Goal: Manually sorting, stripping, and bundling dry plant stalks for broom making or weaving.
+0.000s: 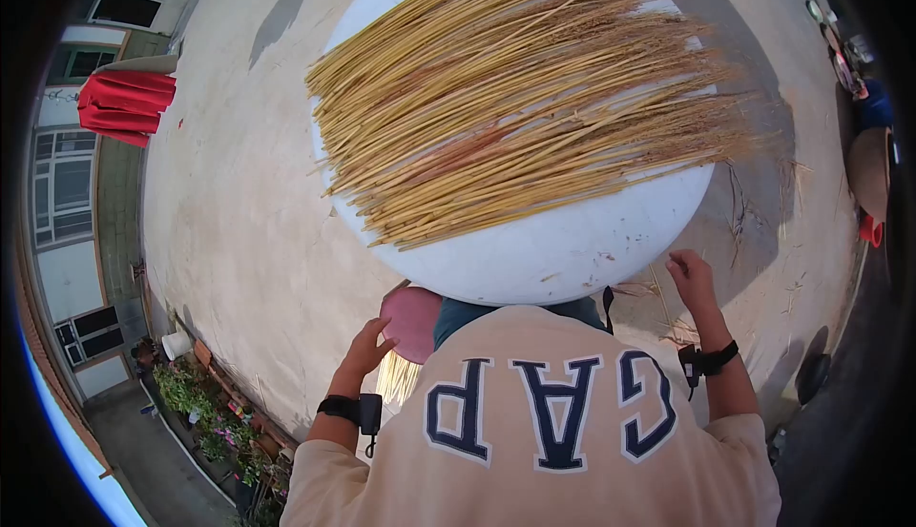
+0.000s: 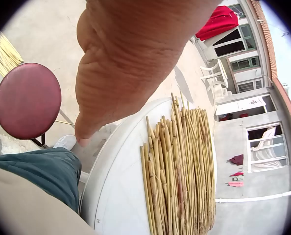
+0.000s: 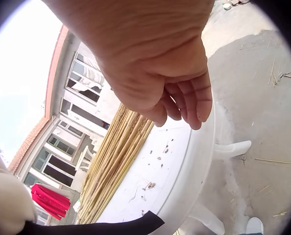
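A wide layer of dry yellow stalks with brown feathery tops lies across a round white table. Their thick cut ends point left in the head view, the bushy tops right. My left hand hangs beside my body near a round maroon stool, with nothing in its grasp. Off the near right side of the table is my right hand, its fingers loosely bent and holding nothing. In the right wrist view those fingers overlap the table's rim. Small brown bits dot the bare white tabletop.
More pale stalks lie on the ground by the stool. White table legs stand on the concrete, with loose straw around. Potted plants line the left side, near a building. A red garment hangs farther back.
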A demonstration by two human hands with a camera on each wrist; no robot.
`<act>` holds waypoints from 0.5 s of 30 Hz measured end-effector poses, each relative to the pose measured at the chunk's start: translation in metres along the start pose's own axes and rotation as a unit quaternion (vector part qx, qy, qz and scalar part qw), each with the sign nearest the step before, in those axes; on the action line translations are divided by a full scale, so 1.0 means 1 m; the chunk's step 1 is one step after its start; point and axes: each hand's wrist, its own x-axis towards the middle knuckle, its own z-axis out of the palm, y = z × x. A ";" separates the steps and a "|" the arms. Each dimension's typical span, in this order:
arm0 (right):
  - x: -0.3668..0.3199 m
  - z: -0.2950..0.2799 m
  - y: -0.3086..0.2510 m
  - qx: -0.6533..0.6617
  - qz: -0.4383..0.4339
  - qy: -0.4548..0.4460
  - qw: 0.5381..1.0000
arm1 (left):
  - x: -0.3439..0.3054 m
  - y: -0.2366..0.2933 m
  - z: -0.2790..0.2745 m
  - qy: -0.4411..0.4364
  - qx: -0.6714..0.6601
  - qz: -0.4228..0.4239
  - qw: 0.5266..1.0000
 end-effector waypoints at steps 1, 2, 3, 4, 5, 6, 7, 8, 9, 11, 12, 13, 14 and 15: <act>-0.011 0.010 0.005 0.044 0.057 -0.031 0.997 | 0.002 -0.002 -0.013 0.030 -0.068 -0.041 0.996; -0.023 0.018 0.005 0.087 0.113 -0.061 0.988 | 0.005 -0.004 -0.025 0.059 -0.136 -0.081 0.986; -0.007 -0.020 0.026 0.031 0.110 -0.023 0.993 | 0.078 0.019 0.012 0.052 -0.174 -0.025 0.983; -0.015 -0.009 0.018 0.063 0.177 -0.067 0.980 | 0.083 0.015 0.002 0.078 -0.274 -0.072 0.956; -0.012 0.015 0.007 0.105 0.231 -0.107 0.961 | 0.090 0.007 -0.019 0.117 -0.364 -0.115 0.917; -0.015 0.028 0.000 0.109 0.238 -0.099 0.960 | 0.098 0.008 -0.027 0.144 -0.379 -0.138 0.904; -0.021 0.032 -0.004 0.157 0.281 -0.076 0.944 | 0.114 0.008 -0.024 0.129 -0.380 -0.130 0.907; -0.019 0.046 -0.010 0.211 0.314 -0.055 0.924 | 0.130 0.000 -0.027 0.142 -0.466 -0.141 0.862; -0.022 0.052 -0.014 0.205 0.322 -0.051 0.923 | 0.143 -0.003 -0.026 0.148 -0.552 -0.157 0.805; -0.018 0.071 -0.025 0.274 0.370 0.001 0.888 | 0.155 -0.021 -0.034 0.154 -0.580 -0.168 0.782; -0.018 0.077 -0.031 0.267 0.371 -0.005 0.889 | 0.159 -0.025 -0.038 0.178 -0.583 -0.168 0.775; -0.021 0.085 -0.036 0.292 0.383 0.032 0.876 | 0.161 -0.029 -0.041 0.203 -0.585 -0.169 0.767; -0.019 0.094 -0.039 0.319 0.392 0.069 0.860 | 0.163 -0.032 -0.044 0.214 -0.561 -0.173 0.781; -0.015 0.102 -0.045 0.318 0.395 0.068 0.859 | 0.166 -0.042 -0.044 0.212 -0.560 -0.176 0.781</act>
